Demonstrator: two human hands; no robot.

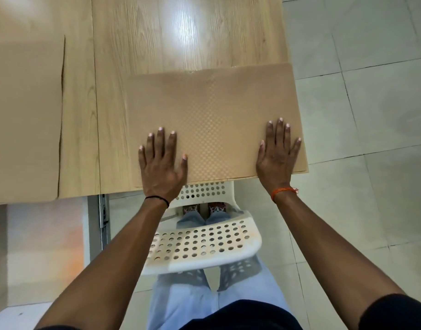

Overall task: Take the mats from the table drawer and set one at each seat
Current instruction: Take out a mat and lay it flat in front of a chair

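A tan mat (214, 110) with a fine checker texture lies flat at the near right corner of the wooden table (176, 36), in front of a white perforated chair (204, 244). My left hand (162, 163) rests palm down on the mat's near left corner, fingers spread. On its near right corner my right hand (277, 154) lies flat in the same way. Neither hand grips anything. A second tan mat (23, 115) lies on the table to the left, cut off by the frame's edge.
The open table drawer's metal rail (104, 210) shows below the table's near edge at left. Pale floor tiles (362, 115) stretch to the right of the table. I stand behind the chair, my legs visible through it.
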